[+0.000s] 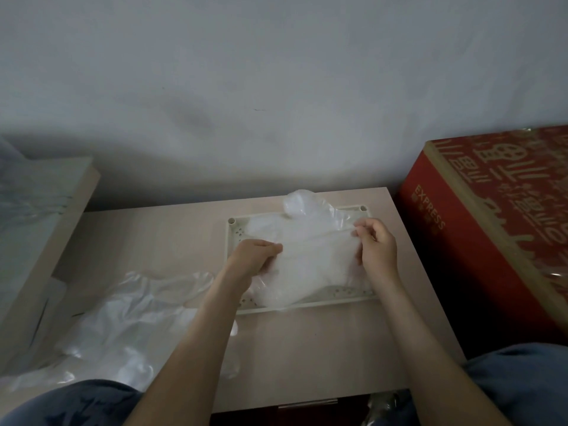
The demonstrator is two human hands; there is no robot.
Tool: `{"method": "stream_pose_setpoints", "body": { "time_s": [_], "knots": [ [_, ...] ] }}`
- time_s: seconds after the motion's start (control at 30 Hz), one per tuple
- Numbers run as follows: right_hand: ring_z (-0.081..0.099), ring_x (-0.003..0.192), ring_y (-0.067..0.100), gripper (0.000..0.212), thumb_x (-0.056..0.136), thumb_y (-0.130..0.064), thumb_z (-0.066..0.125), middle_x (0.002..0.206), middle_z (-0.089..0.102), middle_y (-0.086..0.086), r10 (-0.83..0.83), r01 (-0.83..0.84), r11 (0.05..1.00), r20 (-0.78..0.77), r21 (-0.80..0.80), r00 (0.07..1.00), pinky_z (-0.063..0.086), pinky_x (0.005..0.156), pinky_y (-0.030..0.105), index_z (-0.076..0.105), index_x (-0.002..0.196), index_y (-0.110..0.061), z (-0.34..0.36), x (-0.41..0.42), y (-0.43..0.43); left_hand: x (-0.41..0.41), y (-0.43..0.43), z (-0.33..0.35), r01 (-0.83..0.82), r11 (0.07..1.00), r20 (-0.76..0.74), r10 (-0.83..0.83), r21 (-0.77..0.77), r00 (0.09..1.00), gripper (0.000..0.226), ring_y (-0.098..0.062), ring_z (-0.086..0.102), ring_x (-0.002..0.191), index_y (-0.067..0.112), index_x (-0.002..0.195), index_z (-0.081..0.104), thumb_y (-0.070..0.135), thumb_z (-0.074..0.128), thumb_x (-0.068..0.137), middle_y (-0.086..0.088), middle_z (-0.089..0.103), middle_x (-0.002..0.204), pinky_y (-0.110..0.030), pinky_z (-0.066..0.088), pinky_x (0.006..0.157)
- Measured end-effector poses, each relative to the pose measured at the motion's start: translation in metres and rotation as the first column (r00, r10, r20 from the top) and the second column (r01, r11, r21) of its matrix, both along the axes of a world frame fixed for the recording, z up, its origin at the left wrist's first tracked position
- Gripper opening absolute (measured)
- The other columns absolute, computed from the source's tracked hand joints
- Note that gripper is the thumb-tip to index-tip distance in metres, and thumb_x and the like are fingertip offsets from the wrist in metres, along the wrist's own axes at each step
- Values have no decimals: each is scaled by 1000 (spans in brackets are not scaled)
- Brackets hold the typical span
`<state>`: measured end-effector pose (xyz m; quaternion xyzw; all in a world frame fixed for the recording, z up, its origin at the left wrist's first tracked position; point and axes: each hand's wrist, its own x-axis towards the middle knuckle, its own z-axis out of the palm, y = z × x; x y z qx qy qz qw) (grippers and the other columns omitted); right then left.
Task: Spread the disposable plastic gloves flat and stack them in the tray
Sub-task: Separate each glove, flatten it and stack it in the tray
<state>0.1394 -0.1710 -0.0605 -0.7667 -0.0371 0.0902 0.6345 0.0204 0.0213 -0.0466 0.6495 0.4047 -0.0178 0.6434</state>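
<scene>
Head view looks down on a pale table with a faint wood-grain laminate, pushed against a matt grey-white wall. Toward the table's far right corner sits a shallow rectangular tray of cream plastic. Its floor is pierced with small holes, and a round socket marks each far corner.

Over the tray, both hands stretch one glove, a thin, milky, translucent film with soft creases. The left hand has its fingers curled in, pinching the glove's left edge against the thumb. The right hand pinches the right edge between thumb and bent fingertips, with the other fingers curled loosely. The film hangs taut between them, its lower part drooping onto the tray's near rim. More film lies in the tray beneath and puffs up, glossy and crumpled, at the far rim.

A loose pile of gloves sprawls over the table's near left corner. They are wrinkled and shiny, and rounded finger shapes show at the edges.

Just beside the table's right edge stands a red cardboard carton with gold lettering and a printed "EXPRESS". Beyond the left edge a pale board leans, covered with clear wrap. Blue fabric covers the person's knees at the bottom corners.
</scene>
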Motion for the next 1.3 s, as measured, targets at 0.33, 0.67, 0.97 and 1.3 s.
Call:
{"method": "stream_pose_setpoints", "body": {
  "time_s": [0.33, 0.67, 0.97, 1.3],
  "knots": [
    [25, 41, 3, 19, 97, -6, 48, 52, 44, -12, 109, -88, 954, -57, 288, 992, 18, 35, 15, 57, 83, -15, 25, -6, 5, 1, -4, 19, 85, 831, 294, 97, -550, 951, 32, -21, 70, 83, 3, 104, 54, 20, 67, 81, -13, 67, 110, -33, 59, 70],
    [42, 46, 2, 17, 96, -10, 52, 62, 55, -10, 47, -40, 991, -49, 131, 998, 36, 42, 14, 64, 87, -16, 11, 0, 0, 4, 6, 7, -295, 863, 308, 436, -410, 845, 26, -7, 57, 54, 3, 113, 46, -2, 56, 90, -2, 63, 70, -19, 51, 55],
    [54, 67, 17, 10, 94, -11, 55, 73, 62, 0, -31, 21, 996, -113, -83, 993, 40, 40, 13, 63, 89, -8, -8, 3, 6, 0, 1, 7, -360, 916, 211, 393, -178, 895, 13, -15, 53, 62, 3, 106, 49, -3, 47, 94, -9, 58, 85, -20, 52, 59],
    [51, 42, -3, 22, 96, 8, 43, 82, 64, 11, 454, -375, 826, -104, 421, 885, 37, 43, 5, 56, 86, -6, 84, -27, 19, -1, -5, 51, 62, 972, 417, -155, 227, 896, 36, 4, 26, 132, 48, 122, 52, 42, 61, 87, 18, 31, 146, -19, 26, 98]
  ]
}}
